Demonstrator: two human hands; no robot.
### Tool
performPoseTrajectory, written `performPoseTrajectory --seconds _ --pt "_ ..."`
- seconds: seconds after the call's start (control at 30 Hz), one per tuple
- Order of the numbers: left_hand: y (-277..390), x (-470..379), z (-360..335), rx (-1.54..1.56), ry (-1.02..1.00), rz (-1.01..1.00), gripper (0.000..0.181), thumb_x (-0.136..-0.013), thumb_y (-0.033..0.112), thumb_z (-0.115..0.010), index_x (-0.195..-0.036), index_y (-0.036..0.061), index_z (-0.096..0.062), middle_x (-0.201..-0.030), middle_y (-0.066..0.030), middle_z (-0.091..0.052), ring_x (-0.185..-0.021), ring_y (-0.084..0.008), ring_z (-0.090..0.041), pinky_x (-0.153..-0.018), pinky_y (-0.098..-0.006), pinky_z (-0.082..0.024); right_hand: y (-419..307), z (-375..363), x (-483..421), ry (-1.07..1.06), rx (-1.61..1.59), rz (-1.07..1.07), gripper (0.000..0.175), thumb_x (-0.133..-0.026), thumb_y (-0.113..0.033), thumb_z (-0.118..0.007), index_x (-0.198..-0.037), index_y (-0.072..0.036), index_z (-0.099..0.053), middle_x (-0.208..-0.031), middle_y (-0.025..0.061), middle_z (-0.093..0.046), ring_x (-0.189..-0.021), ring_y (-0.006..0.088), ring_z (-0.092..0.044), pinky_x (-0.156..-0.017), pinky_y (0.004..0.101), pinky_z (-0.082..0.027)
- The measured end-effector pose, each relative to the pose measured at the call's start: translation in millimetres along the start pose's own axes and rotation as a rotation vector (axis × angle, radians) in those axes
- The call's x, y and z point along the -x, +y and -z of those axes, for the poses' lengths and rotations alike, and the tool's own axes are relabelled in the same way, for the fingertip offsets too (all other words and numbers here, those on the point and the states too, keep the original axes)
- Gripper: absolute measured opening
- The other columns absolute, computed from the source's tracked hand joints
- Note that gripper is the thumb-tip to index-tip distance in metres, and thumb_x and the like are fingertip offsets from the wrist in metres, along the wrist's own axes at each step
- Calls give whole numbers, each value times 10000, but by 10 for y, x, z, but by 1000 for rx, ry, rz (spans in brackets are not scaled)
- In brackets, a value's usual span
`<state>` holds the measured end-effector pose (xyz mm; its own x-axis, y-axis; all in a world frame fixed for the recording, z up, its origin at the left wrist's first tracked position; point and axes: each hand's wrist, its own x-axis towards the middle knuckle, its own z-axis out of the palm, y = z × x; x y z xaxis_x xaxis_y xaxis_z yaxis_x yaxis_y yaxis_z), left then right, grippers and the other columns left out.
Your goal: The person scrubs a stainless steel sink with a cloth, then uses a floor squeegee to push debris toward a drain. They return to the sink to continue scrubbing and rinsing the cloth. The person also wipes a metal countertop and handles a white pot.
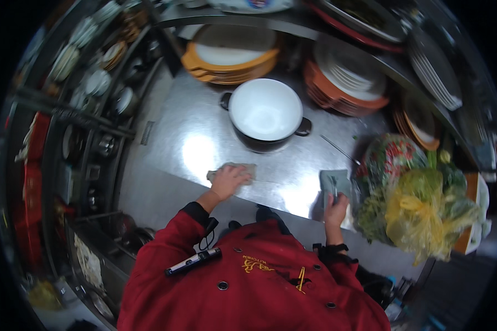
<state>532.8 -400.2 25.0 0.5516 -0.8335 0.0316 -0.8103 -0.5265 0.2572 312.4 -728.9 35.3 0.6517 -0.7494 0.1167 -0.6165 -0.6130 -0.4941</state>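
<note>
My left hand [228, 182] presses a crumpled grey-beige cloth [252, 169] on the stainless steel table [170, 132], near its front edge. To the right, my right hand [336, 207] grips the near end of a grey-green, flat rectangular holder [326, 178]. A slim metallic piece, perhaps a utensil, shows on that holder; its exact kind is unclear. Beyond both hands stands a round pot [267, 108] with a white interior and two dark side handles. A thin metal rod [338, 148] lies to the right of the pot, its far end beside the bagged vegetables.
Bagged greens [389, 157] and a yellow plastic bag [414, 207] crowd the table's right end. Stacked orange-rimmed dishes [232, 68] and rust-coloured dishes [335, 97] stand behind the pot, beneath a metal shelf [290, 27]. Shelving with crockery [97, 82] lines the left side.
</note>
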Motion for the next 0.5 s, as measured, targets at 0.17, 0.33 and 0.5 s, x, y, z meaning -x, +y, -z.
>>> performPoseTrajectory --seconds 0.17,0.33,0.5 --pt "-994 1293 163 -95 411 700 354 -741 52 -581 -1065 185 -628 -1193 -95 -528 -957 -329 -512 -838 -389 -463 -509 -88 58 -72 -34 187 253 -890 -128 -500 -1087 27 -534 -1025 217 -531 -940 405 -531 -798 442 -447" --pt "-1384 2832 -90 659 823 1375 267 -822 61 -551 -1073 94 -638 -1062 -119 -611 -889 -259 -583 -795 -348 -476 -529 -631 -17 -185 -24 278 234 -852 -59 -478 -1054 17 -567 -981 247 -563 -934 406 -541 -803 438 -447" --pt "-626 4003 -141 1063 1087 1493 262 -857 52 -535 -1108 40 -612 -983 -35 -634 -814 -149 -587 -711 -283 -477 -872 -975 136 150 446 314 355 -784 -121 -535 -1115 10 -522 -1073 247 -553 -993 391 -523 -842 451 -429"
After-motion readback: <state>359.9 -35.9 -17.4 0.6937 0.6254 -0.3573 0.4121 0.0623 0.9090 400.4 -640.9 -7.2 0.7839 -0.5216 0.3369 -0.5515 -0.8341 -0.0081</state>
